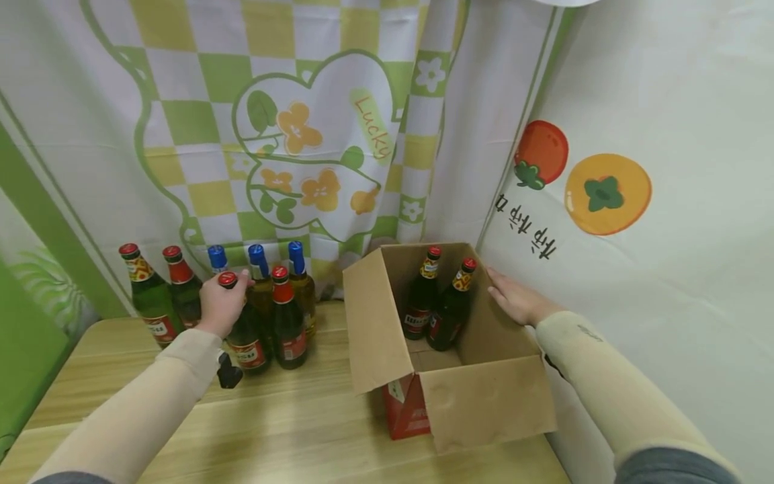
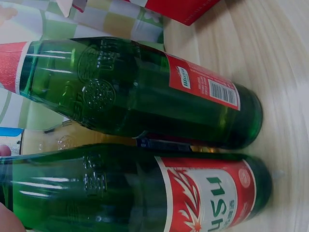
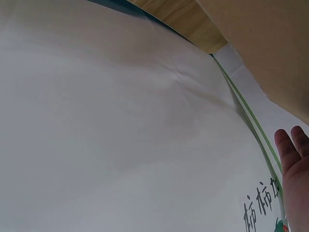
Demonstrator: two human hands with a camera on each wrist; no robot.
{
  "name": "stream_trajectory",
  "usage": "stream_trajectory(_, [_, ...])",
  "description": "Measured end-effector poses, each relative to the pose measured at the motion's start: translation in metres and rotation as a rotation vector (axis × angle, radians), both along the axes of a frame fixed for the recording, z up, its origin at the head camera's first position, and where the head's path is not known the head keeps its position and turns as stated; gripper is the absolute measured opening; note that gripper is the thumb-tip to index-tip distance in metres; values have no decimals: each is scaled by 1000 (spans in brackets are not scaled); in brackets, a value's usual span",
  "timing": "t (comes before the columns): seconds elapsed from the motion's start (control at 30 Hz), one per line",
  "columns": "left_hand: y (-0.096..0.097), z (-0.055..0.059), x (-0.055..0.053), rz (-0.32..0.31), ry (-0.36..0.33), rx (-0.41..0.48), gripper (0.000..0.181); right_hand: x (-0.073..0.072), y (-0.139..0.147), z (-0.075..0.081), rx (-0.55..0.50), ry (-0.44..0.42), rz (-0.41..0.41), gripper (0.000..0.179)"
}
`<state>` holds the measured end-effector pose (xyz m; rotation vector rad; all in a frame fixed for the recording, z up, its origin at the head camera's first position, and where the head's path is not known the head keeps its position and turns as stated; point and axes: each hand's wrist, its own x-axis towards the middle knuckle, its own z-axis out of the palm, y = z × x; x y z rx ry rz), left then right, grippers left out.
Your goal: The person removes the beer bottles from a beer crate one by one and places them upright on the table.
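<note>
At the left of the head view my left hand [image 1: 222, 302] grips the neck of a green beer bottle [image 1: 249, 353] with a red cap. That bottle stands upright on the table; its label fills the lower part of the left wrist view. Close beside it is another green bottle [image 2: 145, 92] with a red neck label. My right hand [image 1: 517, 296], fingers extended, is at the right side of an open cardboard box [image 1: 377, 323]. Inside the box stand two dark green bottles, one at the back [image 1: 420, 309] and one nearer [image 1: 447, 319].
Two more red-capped green bottles [image 1: 151, 299] stand left of my left hand. Several blue-capped bottles [image 1: 307, 289] are behind it. The box's front flap [image 1: 486, 403] hangs outward over the wooden table [image 1: 290, 430]. A checkered curtain [image 1: 224, 121] and white wall covering [image 1: 695, 269] border the table.
</note>
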<state>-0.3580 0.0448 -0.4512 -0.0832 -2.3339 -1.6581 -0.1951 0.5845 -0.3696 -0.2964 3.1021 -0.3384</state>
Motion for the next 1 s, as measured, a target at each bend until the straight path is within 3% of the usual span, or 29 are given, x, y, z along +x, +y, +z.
stream_trajectory(0.43, [13, -3, -6, 28, 74, -51, 31, 4, 2, 2, 0, -4, -14, 55])
stream_trajectory(0.53, [14, -4, -6, 20, 70, -65, 33, 4, 2, 1, -4, -4, -15, 54])
stream_trajectory(0.7, [11, -3, -6, -14, 10, 0, 33, 1, 2, 2, 1, 6, -7, 53])
stream_trajectory(0.87, [3, 10, 4, -30, 7, 37, 33, -3, -1, 2, 6, 7, -9, 54])
stream_trajectory(0.93, [4, 21, 9, -7, 67, 43, 29, -4, -2, 1, 4, 0, -18, 54])
stream_trajectory(1.0, [9, 35, 15, 29, 174, 66, 24, -3, -2, 0, 7, 3, -19, 54])
